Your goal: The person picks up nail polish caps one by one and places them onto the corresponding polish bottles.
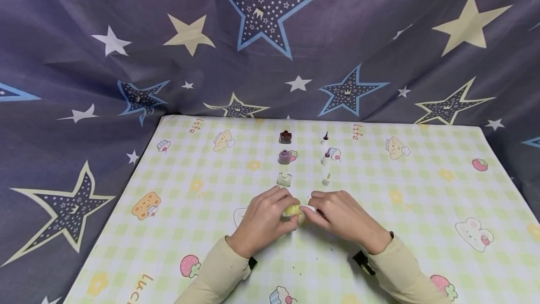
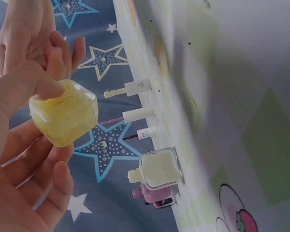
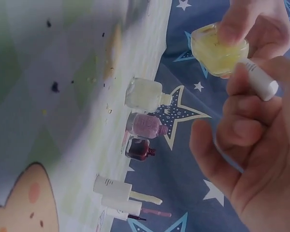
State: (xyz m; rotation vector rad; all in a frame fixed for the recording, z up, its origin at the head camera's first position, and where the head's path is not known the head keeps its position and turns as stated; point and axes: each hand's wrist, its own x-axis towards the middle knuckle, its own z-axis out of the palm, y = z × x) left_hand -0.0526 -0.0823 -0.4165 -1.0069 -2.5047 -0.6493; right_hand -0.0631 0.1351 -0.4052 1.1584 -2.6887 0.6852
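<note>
My left hand (image 1: 266, 217) grips a small glass bottle of yellow nail polish (image 2: 63, 118) between thumb and fingers. At the bottle's neck, the right hand (image 1: 343, 215) pinches its white cap (image 3: 262, 83) with thumb and forefinger. Cap and bottle are in line; whether the cap is screwed tight cannot be seen. Just beyond the hands, three uncapped nail polish bottles stand in a column: a pale cream one (image 1: 284, 180), a mauve one (image 1: 284, 156) and a dark red one (image 1: 285, 138).
Right of the bottles, three white caps stand with brushes upward: a cream-tipped one (image 1: 326, 180), a mauve-tipped one (image 1: 325, 159) and a dark-tipped one (image 1: 324, 140). Small dark crumbs lie on the checked tablecloth (image 1: 236, 266). A star-patterned curtain (image 1: 270, 79) hangs behind the table.
</note>
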